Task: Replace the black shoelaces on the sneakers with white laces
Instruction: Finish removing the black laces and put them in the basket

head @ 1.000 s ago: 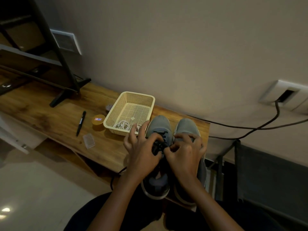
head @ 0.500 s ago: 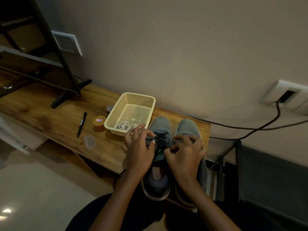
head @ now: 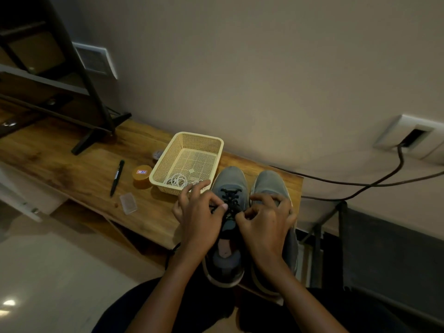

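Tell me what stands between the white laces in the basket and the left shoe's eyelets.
The basket's front wall and the left hand lie between the white laces and the left shoe. The black lace still fills its eyelets, pinched by that hand and the right hand.

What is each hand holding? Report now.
Left hand: pinches the black lace.
Right hand: pinches the same black lace.
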Demonstrator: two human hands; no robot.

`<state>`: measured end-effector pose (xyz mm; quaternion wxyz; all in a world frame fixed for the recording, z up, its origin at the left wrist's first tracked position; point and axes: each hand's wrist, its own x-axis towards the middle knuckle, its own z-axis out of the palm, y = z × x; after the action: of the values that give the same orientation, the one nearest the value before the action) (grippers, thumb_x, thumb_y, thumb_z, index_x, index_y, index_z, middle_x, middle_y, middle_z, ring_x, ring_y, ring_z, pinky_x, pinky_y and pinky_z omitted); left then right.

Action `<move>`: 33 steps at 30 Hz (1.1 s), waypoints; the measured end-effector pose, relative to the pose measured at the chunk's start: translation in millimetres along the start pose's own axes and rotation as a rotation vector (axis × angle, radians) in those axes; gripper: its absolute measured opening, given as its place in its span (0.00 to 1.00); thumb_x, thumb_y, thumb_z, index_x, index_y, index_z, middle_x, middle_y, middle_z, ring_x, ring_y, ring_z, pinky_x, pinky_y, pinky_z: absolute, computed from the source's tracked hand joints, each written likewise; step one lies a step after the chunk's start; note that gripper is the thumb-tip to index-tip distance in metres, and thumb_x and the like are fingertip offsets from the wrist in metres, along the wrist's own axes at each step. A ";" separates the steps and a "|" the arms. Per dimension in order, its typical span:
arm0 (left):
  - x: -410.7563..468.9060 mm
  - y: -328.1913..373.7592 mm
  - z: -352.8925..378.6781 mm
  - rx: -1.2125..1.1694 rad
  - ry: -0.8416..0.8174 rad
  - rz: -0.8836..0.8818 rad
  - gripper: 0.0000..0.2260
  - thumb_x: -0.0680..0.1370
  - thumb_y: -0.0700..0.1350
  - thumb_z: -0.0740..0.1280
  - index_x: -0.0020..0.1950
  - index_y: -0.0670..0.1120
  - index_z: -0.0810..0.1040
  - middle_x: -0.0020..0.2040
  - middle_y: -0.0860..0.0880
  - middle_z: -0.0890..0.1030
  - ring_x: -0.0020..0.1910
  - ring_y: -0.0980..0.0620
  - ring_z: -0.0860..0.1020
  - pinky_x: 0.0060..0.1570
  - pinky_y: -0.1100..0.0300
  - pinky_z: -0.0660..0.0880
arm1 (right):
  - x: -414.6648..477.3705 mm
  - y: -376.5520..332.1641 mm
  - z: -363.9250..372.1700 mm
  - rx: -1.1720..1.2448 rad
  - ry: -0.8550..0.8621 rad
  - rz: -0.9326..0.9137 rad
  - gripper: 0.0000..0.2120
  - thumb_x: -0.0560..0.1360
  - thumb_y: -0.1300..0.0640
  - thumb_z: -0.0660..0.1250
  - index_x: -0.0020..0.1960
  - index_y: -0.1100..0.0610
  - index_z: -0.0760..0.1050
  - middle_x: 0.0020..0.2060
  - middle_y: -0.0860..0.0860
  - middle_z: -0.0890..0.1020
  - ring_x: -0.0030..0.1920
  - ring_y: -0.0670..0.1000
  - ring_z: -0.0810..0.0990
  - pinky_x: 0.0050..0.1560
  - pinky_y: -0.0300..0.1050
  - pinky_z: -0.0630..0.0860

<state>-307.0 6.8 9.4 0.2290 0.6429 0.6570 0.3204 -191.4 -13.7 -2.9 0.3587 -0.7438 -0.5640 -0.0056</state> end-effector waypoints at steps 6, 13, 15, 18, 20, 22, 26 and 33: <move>9.8 -9.4 -24.3 -0.316 0.200 -0.081 0.11 0.76 0.44 0.66 0.39 0.58 0.71 0.61 0.55 0.74 0.68 0.49 0.63 0.67 0.49 0.59 | 2.3 4.6 -2.7 0.065 -0.038 0.052 0.09 0.62 0.59 0.74 0.26 0.55 0.77 0.50 0.46 0.81 0.57 0.49 0.63 0.59 0.48 0.53; -4.8 -2.0 4.3 0.296 -0.142 0.239 0.07 0.74 0.55 0.68 0.50 0.59 0.76 0.74 0.60 0.58 0.74 0.52 0.44 0.65 0.53 0.41 | 3.4 -4.4 -6.9 0.079 -0.059 0.054 0.07 0.63 0.58 0.75 0.28 0.55 0.79 0.50 0.45 0.81 0.60 0.53 0.67 0.60 0.46 0.51; -3.9 -1.8 2.5 0.301 -0.106 0.232 0.05 0.74 0.55 0.67 0.48 0.58 0.77 0.73 0.60 0.60 0.74 0.52 0.45 0.66 0.52 0.42 | 3.7 -3.7 -6.8 0.068 -0.064 0.052 0.07 0.63 0.58 0.75 0.28 0.55 0.79 0.50 0.45 0.81 0.60 0.52 0.67 0.62 0.47 0.51; -4.9 0.7 1.8 0.261 -0.119 0.260 0.02 0.75 0.52 0.67 0.45 0.55 0.76 0.72 0.61 0.61 0.74 0.54 0.46 0.66 0.53 0.42 | 3.2 -2.5 -5.7 0.046 -0.069 0.052 0.08 0.63 0.57 0.75 0.28 0.55 0.78 0.50 0.45 0.81 0.60 0.52 0.66 0.62 0.50 0.52; -5.5 1.9 1.3 0.175 -0.114 0.257 0.03 0.75 0.49 0.68 0.43 0.53 0.74 0.71 0.61 0.63 0.73 0.56 0.49 0.65 0.56 0.42 | 2.8 -2.6 -5.0 0.035 -0.068 0.051 0.08 0.63 0.55 0.75 0.28 0.55 0.78 0.50 0.45 0.81 0.60 0.52 0.66 0.62 0.51 0.53; -5.2 2.4 -2.0 0.034 -0.090 0.196 0.05 0.74 0.46 0.69 0.41 0.51 0.74 0.68 0.62 0.67 0.72 0.58 0.52 0.65 0.58 0.44 | 3.2 -2.1 -4.9 0.022 -0.064 0.050 0.08 0.64 0.55 0.75 0.29 0.55 0.79 0.51 0.46 0.81 0.60 0.52 0.66 0.62 0.51 0.54; -0.7 0.6 -14.7 -0.274 -0.028 -0.081 0.09 0.74 0.41 0.67 0.36 0.51 0.72 0.58 0.62 0.72 0.67 0.55 0.61 0.66 0.54 0.51 | 4.4 -0.1 -4.2 0.023 -0.073 0.074 0.08 0.64 0.57 0.74 0.28 0.55 0.78 0.52 0.46 0.81 0.61 0.53 0.65 0.62 0.51 0.53; -3.4 -0.8 -9.8 0.061 -0.078 0.043 0.10 0.73 0.48 0.69 0.52 0.59 0.73 0.70 0.60 0.64 0.71 0.56 0.51 0.64 0.55 0.46 | 3.8 0.2 -2.9 0.033 -0.036 0.042 0.08 0.63 0.57 0.75 0.27 0.55 0.78 0.50 0.45 0.81 0.59 0.51 0.65 0.60 0.47 0.52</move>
<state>-314.4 2.2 15.2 0.2278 0.6756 0.6430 0.2796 -188.7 -12.1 0.7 0.3607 -0.7496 -0.5545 0.0245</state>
